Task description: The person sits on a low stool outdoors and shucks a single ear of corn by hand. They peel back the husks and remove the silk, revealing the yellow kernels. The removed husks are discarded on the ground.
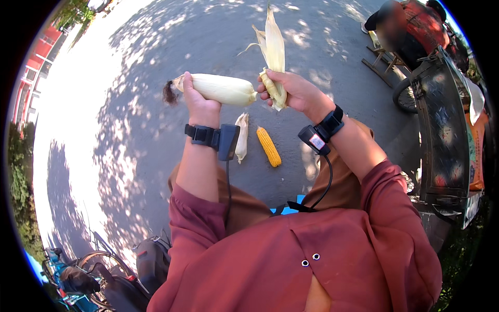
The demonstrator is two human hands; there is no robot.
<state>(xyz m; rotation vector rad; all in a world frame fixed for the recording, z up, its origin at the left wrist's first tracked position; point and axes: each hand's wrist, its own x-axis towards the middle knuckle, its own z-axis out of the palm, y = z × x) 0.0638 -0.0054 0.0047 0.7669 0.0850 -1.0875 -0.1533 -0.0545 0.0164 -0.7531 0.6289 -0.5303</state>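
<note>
My left hand [200, 99] grips an ear of corn [224, 89] still wrapped in pale husk, held sideways with its dark brown silk at the left end. In my right hand [288, 87] are stripped corn husk leaves [275, 43], pointing up and away from me, along with a thick curled piece at their base. The two hands are close together, the ear's stem end almost reaching the right fingers. Below them on the pavement lie a bare yellow corn cob [269, 146] and, to its left, a pale husk-wrapped piece [242, 138], partly hidden by the left wrist device.
Black devices [229, 142] are strapped to both wrists, with cables running down. A cart [444, 132] with a wheel stands at right, near a person [417, 31] and a wooden stool [384, 62]. Bicycles [101, 277] are at lower left on the grey pavement [156, 58].
</note>
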